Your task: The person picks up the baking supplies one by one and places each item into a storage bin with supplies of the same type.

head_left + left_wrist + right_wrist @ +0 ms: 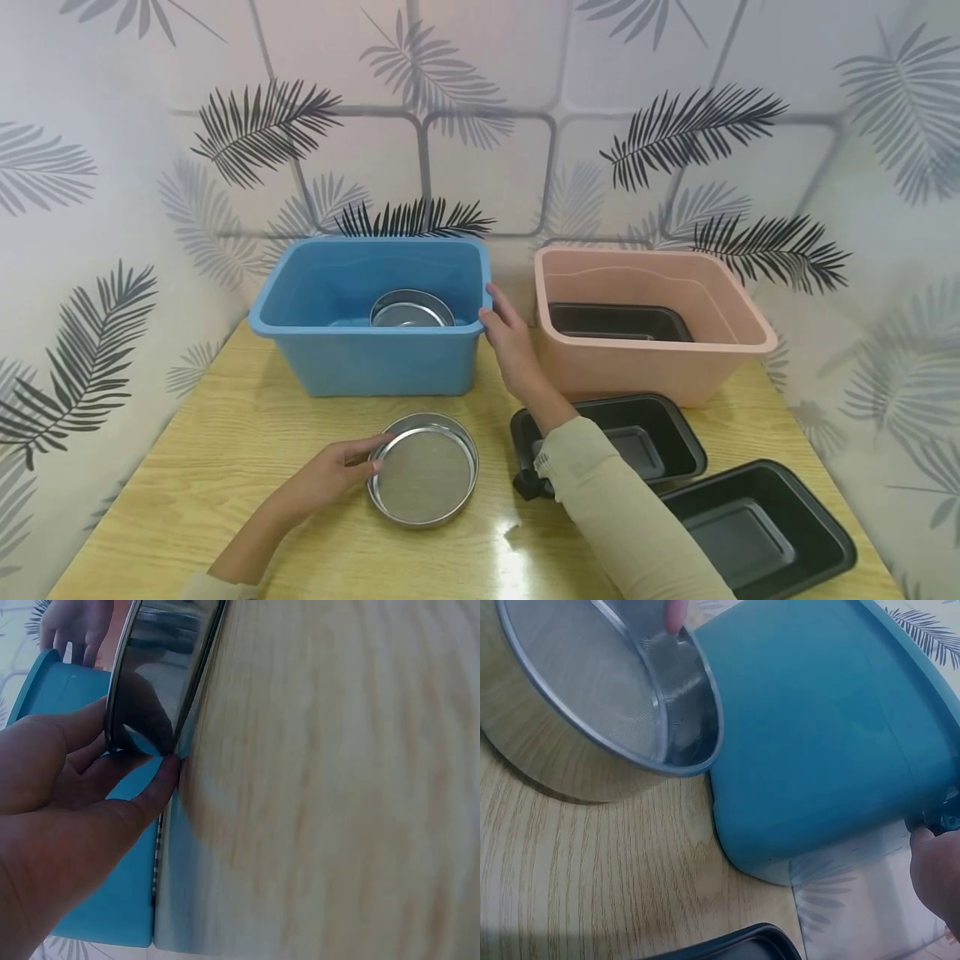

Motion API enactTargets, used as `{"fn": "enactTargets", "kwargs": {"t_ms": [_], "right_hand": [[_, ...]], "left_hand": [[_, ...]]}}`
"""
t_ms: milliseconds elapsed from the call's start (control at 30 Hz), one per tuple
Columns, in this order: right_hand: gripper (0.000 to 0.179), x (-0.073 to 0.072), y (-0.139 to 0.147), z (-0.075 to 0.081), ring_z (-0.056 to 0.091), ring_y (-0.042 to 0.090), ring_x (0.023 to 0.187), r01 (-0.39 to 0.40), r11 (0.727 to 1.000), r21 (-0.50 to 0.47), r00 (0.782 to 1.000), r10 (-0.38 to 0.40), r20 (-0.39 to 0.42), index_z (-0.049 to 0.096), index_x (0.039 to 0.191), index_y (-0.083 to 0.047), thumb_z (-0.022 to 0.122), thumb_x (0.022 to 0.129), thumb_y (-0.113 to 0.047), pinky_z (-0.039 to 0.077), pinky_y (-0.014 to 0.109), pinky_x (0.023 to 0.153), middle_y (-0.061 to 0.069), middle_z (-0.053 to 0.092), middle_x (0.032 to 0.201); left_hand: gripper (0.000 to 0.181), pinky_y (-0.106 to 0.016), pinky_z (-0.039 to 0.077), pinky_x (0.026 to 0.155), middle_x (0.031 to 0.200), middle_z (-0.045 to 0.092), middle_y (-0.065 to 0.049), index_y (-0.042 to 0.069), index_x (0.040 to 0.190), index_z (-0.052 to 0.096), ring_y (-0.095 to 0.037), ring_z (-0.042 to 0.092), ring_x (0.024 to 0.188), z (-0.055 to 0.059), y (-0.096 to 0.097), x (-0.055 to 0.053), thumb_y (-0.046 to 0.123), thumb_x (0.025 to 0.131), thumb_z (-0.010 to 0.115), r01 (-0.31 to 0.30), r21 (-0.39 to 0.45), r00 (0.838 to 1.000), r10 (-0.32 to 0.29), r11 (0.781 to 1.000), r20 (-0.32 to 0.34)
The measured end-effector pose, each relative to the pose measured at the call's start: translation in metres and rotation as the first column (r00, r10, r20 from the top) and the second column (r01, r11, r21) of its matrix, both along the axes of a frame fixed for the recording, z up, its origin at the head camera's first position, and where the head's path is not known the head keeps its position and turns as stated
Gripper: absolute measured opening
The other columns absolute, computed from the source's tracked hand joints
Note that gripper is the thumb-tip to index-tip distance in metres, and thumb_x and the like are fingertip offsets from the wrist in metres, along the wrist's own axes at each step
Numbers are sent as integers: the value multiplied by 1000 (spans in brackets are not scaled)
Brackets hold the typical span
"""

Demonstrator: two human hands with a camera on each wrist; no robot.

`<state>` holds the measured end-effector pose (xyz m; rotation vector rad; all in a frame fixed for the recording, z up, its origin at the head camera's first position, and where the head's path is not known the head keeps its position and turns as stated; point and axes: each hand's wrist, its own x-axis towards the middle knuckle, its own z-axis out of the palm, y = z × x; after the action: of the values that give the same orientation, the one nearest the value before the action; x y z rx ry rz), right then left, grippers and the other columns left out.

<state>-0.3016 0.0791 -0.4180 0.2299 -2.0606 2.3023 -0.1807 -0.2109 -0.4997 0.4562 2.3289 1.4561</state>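
A round metal sieve (423, 475) with a fine mesh stands on the wooden table; my left hand (330, 479) pinches its left side between thumb and fingers. In the left wrist view, the thumb (161, 787) is at the lower edge of the sieve's shiny wall (161, 667). Behind it stands a blue plastic bin (375, 362) with another round metal sieve (411, 310) inside. My right hand (513, 346) grips the bin's rim at its right front corner. Part of that hand (939, 874) shows at the edge of the right wrist view.
To the right is a pink bin (652, 362) holding a black loaf pan (615, 321). Two more black pans lie in front, one (675, 433) partly behind my right sleeve (622, 508), the other (795, 508) nearer the table's right edge. A patterned wall covering (480, 75) rises behind.
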Motion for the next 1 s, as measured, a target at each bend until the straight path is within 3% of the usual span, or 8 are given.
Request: {"fn": "enactTargets", "kwargs": {"t_ms": [267, 433, 767, 900, 1000], "right_hand": [[54, -2, 0, -2, 30, 25, 152, -1, 1000, 7, 1000, 0, 8, 37, 157, -18, 49, 104, -23, 29, 49, 123, 6, 33, 164], [54, -1, 0, -1, 32, 24, 151, 1, 1000, 7, 1000, -1, 11, 37, 157, -18, 49, 105, -23, 29, 48, 123, 6, 33, 164], [54, -2, 0, 0, 32, 23, 150, 1, 1000, 2, 1000, -1, 12, 38, 157, -18, 50, 104, -23, 29, 48, 123, 6, 34, 163], [54, -2, 0, 0, 33, 22, 150, 1, 1000, 1, 1000, -1, 12, 38, 157, -18, 50, 104, -23, 29, 49, 123, 7, 34, 163], [54, -2, 0, 0, 32, 23, 150, -6, 1000, 2, 1000, 6, 8, 37, 157, -18, 49, 105, -23, 28, 49, 123, 7, 34, 163]], "left_hand": [[50, -55, 27, 120, 160, 37, -15, 15, 153, 45, -38, 30, 149, 6, 0, 5, 21, 105, 55, -27, 26, 998, 28, 999, -47], [46, -54, 29, 120, 159, 39, -12, 20, 150, 51, -36, 31, 149, 9, -3, 6, 23, 104, 56, -63, 35, 997, 64, 997, -49], [43, -52, 39, 115, 158, 42, -12, 21, 146, 55, -37, 32, 149, 14, -11, 10, 27, 104, 58, -57, 52, 997, 60, 997, -52], [43, -49, 40, 115, 158, 42, -11, 24, 147, 55, -36, 35, 148, 18, -12, 12, 27, 103, 58, -62, 71, 997, 66, 996, -47], [44, -31, 43, 113, 158, 43, -9, 25, 147, 54, -34, 36, 147, 23, -13, 13, 28, 103, 58, -64, 84, 997, 68, 994, -47]]}}
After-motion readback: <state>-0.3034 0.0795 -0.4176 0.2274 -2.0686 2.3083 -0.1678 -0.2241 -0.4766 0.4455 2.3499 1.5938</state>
